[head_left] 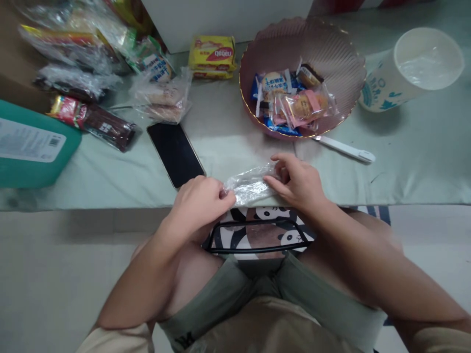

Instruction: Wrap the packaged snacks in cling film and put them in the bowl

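Wrapped snacks (290, 100) in bowl (331, 49) (pink)

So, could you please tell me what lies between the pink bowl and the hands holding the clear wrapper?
In the head view, a white pen-like tool lies on the cloth just below the bowl, right of the direct line to the wrapper. Otherwise that stretch is bare cloth.

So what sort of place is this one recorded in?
Most likely a home, at a low table spread with snacks. A pink bowl holds wrapped biscuits, a phone lies nearby, and a panda-print bag sits between the person's knees while both hands pinch a clear wrapper.
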`<state>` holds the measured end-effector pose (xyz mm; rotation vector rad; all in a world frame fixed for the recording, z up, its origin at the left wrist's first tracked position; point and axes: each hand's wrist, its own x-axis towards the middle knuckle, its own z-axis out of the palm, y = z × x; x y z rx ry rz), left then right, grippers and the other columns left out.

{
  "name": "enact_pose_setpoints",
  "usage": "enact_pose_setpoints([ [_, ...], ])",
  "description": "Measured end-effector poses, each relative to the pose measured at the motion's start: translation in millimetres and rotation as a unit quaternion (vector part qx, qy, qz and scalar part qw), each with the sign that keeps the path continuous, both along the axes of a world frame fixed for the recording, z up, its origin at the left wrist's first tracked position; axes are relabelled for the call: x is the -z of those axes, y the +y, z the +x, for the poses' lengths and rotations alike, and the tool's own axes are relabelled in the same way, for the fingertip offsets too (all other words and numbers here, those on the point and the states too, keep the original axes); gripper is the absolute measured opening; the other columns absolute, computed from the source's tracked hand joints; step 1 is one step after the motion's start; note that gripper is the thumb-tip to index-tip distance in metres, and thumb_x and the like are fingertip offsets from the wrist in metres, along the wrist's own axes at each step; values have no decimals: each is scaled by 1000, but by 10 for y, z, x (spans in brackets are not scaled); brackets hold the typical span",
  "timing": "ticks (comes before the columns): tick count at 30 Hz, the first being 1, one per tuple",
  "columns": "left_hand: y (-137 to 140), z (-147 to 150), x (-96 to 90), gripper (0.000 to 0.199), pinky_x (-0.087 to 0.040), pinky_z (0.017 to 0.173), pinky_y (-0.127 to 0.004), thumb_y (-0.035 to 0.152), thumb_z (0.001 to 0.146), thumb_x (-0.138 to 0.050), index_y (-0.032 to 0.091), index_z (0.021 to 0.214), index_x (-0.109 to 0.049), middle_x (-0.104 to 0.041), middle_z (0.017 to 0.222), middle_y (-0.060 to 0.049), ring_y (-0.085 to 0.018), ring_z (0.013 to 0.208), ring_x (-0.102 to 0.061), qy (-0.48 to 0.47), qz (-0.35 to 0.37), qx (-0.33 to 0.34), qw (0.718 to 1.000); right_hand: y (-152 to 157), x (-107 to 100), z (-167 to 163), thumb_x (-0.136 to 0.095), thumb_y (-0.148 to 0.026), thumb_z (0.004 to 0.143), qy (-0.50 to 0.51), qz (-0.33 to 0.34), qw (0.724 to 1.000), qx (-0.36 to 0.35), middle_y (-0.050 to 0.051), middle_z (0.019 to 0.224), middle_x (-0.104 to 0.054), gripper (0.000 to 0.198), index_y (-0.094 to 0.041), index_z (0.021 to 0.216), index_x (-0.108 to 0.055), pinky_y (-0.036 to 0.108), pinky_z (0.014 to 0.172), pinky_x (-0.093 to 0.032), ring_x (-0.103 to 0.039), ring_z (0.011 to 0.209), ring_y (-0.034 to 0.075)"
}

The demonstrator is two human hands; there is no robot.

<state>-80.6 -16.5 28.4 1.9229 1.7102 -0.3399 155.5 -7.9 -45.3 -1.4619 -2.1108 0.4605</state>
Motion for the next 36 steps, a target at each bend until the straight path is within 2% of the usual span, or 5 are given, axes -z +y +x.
enact_pose_setpoints([
  [7, -11, 18, 43, 43, -25, 54, -34, 44, 88, -49, 22, 51, -57, -53, 52, -6, -20, 49, -47, 33, -12, 1, 999, -120, -103, -34, -61, -35, 94, -18, 241, 965, -101, 3, 89, -68, 12, -25, 99, -63, 35, 75, -40, -60, 82, 19],
  [17, 17, -59, 45, 61, -21, 54, -32, 59, 95, -40, 21, 48, -46, -37, 46, -1, -14, 47, -35, -118, 29, -50, 991, -141, -94, -129, -58, -25, 98, -49, 146, 969, -196, 1, 92, -76, 12, -21, 89, -66, 37, 85, -37, -64, 90, 18],
  [22, 18, -105, 251, 48, -29, 52, -28, 54, 95, -50, 19, 64, -58, -41, 52, 2, -11, 51, -37, -491, 114, -168, 847, -178, -214, -79, -59, -38, 98, 282, -102, 944, -141, 0, 75, -71, 21, -23, 84, -65, 34, 73, -45, -64, 70, 15],
  [28, -23, 237, 319, 50, -53, 76, -30, 53, 74, -81, 21, 109, -69, -73, 101, -7, -20, 90, -67, -683, -69, -165, 709, -205, -193, -153, -73, -65, 81, 536, -408, 739, 2, -1, 69, -64, 44, -24, 81, -60, 28, 55, -46, -57, 58, 14],
  [36, 46, 316, 244, 19, -49, 61, -24, 33, 81, -69, 15, 86, -69, -70, 76, -2, -11, 65, -60, -548, -40, -162, 819, -183, -238, -161, -73, -58, 84, 467, -389, 793, -44, -6, 62, -54, 42, -21, 95, -57, 22, 49, -36, -47, 53, 8],
])
